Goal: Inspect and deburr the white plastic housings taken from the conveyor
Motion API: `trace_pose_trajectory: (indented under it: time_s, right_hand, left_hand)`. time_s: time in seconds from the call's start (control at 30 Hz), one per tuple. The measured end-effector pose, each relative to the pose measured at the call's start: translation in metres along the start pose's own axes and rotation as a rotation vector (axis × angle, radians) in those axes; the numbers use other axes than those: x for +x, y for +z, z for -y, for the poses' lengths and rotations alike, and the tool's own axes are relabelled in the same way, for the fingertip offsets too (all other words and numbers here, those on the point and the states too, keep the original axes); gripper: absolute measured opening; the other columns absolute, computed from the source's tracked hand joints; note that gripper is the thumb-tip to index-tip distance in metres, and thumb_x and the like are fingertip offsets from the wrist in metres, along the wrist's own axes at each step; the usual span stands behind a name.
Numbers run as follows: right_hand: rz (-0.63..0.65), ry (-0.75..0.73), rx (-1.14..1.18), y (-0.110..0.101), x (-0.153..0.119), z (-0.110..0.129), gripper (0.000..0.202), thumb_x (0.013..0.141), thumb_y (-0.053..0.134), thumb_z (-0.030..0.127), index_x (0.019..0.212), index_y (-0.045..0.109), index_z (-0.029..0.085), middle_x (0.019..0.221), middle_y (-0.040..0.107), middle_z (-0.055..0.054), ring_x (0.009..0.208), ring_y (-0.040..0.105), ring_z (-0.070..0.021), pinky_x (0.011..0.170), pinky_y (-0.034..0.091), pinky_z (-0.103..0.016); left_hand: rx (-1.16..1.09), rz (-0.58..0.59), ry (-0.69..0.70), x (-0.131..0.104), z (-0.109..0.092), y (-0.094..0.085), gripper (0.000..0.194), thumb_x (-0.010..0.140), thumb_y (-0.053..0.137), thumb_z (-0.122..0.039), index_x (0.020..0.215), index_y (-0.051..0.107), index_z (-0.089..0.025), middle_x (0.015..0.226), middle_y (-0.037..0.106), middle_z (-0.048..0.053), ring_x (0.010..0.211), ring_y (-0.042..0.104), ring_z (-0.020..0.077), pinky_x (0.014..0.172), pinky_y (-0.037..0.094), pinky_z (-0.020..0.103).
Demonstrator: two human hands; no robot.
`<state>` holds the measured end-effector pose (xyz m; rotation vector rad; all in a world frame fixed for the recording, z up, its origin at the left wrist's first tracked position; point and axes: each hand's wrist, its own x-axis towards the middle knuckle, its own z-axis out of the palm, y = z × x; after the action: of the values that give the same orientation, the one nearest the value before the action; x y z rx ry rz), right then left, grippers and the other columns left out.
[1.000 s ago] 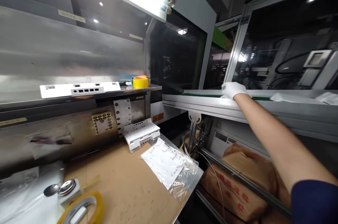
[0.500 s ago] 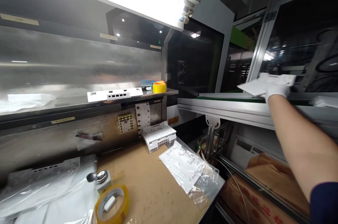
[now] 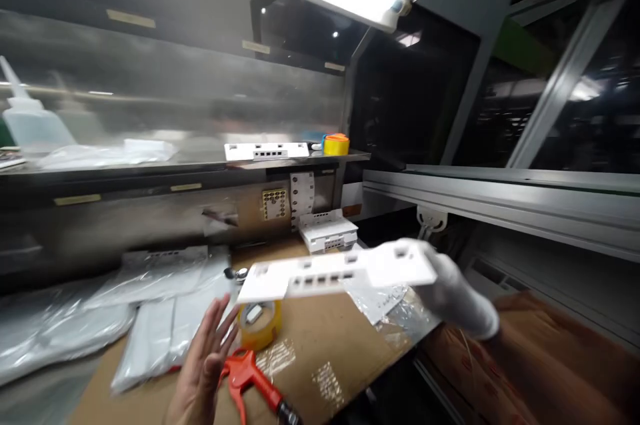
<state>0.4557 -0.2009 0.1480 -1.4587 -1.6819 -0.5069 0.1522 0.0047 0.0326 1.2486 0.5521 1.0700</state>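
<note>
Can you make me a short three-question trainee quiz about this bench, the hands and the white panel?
1. True or false: the gloved right hand grips the long white panel by one end.
2. What lies nearest the bare left hand: A the red tool, B the squeeze bottle?
3. What colour is the tape roll under the panel?
Key: 1 true; 2 A; 3 yellow.
</note>
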Motion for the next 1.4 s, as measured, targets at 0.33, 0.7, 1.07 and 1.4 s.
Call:
trace_pose_trajectory:
  time_s: [0.33,0.7,1.07,1.4]
  right_hand:
    - [-0.07,0.167,0.507,0.176,-0.052,0.066,0.053,0.092,0.071,0.017,0.141,0.06,0.034,0.134,0.072,-0.003,0.12,0.071,-0.026,0.102,0.061,-0.041]
    - [-0.151,0.568,0.66,0.215,-0.079,0.103,0.036,0.091,0.076,0.028,0.127,0.072,0.033,0.129,0.075,-0.004,0.117,0.072,-0.0269,0.104,0.058,-0.043]
    - [-0.19,0.636,0.733,0.218,-0.091,0.091,0.027,0.097,0.067,0.037,0.122,0.075,0.032,0.128,0.075,-0.005,0.117,0.072,-0.0269,0.105,0.057,-0.043]
    - [-0.259,0.523,0.764,0.213,-0.083,0.101,0.024,0.095,0.067,0.028,0.116,0.078,0.034,0.124,0.076,-0.003,0.124,0.068,-0.0327,0.112,0.051,-0.058]
  left_hand:
    - [0.016,-0.23,0.204,-0.048,-0.028,-0.058,0.068,0.093,0.068,-0.055,0.154,0.046,-0.037,0.171,0.032,0.0,0.159,0.022,0.0271,0.131,0.02,0.037]
    - [0.208,-0.304,0.242,-0.063,-0.03,-0.077,0.07,0.089,0.069,-0.062,0.15,0.052,-0.033,0.168,0.036,0.005,0.157,0.027,0.0342,0.129,0.027,0.047]
    - [0.281,-0.246,0.272,-0.063,-0.021,-0.069,0.067,0.093,0.066,-0.058,0.152,0.049,-0.033,0.169,0.033,0.004,0.157,0.027,0.031,0.126,0.033,0.04]
    - [-0.421,-0.157,-0.464,-0.05,-0.02,-0.083,0.088,0.086,0.035,-0.089,0.127,0.073,-0.021,0.14,0.068,0.015,0.14,0.054,0.0402,0.115,0.043,0.062]
